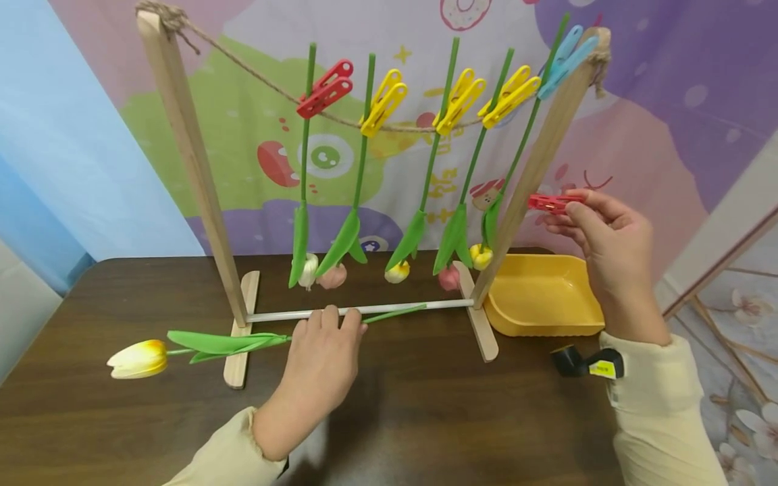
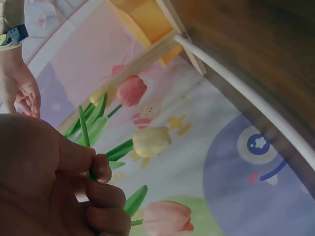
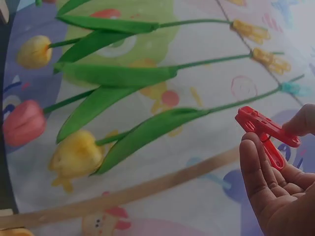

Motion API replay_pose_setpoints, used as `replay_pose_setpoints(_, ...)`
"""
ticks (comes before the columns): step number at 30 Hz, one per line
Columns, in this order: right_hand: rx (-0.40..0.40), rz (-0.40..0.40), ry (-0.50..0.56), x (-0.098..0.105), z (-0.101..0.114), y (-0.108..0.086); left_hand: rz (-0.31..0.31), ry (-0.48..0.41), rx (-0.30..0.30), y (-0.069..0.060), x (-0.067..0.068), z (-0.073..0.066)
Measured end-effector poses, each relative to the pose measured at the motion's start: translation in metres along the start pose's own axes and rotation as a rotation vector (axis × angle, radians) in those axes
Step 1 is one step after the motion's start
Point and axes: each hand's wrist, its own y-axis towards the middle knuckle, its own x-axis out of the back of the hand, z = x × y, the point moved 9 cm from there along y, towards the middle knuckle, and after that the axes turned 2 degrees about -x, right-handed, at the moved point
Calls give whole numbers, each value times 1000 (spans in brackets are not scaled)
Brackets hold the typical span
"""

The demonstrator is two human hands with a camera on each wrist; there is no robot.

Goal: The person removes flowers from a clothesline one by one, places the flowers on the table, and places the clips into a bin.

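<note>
My left hand point(image 1: 325, 358) grips the green stem of a yellow-and-white artificial tulip point(image 1: 140, 359), whose bloom points left above the table. In the left wrist view, that stem point(image 2: 84, 128) passes between thumb and fingers. Right of the wooden rack, my right hand point(image 1: 614, 243) pinches a red clothespin point(image 1: 550, 202) between thumb and fingers. Several tulips hang bloom-down from a twine line point(image 1: 255, 71), held by a red clothespin point(image 1: 326, 89), yellow clothespins point(image 1: 384, 102) and a blue clothespin point(image 1: 565, 62). A pink tulip point(image 3: 24, 123) shows among them in the right wrist view.
The rack has two wooden posts point(image 1: 191, 162) on flat feet, joined low down by a white rod point(image 1: 450, 304). A yellow tray point(image 1: 541, 329) stands at its right on the dark wooden table point(image 1: 425, 418). Behind hangs a cartoon-printed cloth point(image 1: 243, 155).
</note>
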Motion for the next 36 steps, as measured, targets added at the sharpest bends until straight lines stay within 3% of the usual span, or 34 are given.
replay_pose_setpoints(9,-66,-40,-37,26,-21,3,61,-13,18,-3,-11,2)
replay_pose_setpoints(17,-137,-45,-69,49,-45,6,58,-23,24,-6,-15,1)
replay_pose_setpoints(27,-216,-21,-99,63,-75,7,87,-39,14,-10,-23,0)
replay_pose_setpoints(36,-332,-31,-116,79,-105,4,149,-83,3,-13,-31,-7)
